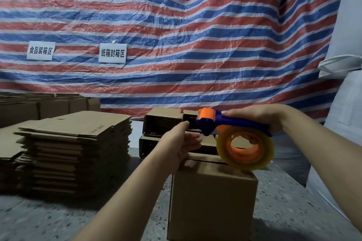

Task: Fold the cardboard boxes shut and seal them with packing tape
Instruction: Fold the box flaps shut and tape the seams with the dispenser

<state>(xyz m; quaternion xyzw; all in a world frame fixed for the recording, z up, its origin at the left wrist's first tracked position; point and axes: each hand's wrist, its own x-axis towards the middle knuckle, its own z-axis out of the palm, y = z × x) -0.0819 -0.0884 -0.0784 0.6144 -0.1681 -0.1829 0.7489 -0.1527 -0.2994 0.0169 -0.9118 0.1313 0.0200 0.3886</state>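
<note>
Brown corrugated cardboard makes up the box (212,201) in front of me, standing on the speckled grey floor (58,221) with its top flaps folded down and a dark seam showing where they meet. My right hand (260,117) is wrapped around the blue handle of the tape dispenser (225,129), and the clear tape roll (244,149) on its orange core hangs just over the box's far right top edge, possibly brushing it. My left hand (185,144) has its fingers out straight, gripping nothing, the heel of it near the top's left edge and the fingertips reaching toward the dispenser's head. I judge the risk lies there: if I pull the dispenser before the tape's free end is stuck down, the strip may curl back on itself. My fingertips are also close to the cutter end, so a quick pull could nick them. If the flaps spring up while I press only one side, the tape may land off the seam and leave a gap. Behind stand two opened boxes (164,121), to the left a stack of flattened cartons (78,143), and beyond them a red, white and blue striped tarpaulin (176,25) carrying two paper signs (113,53).
</note>
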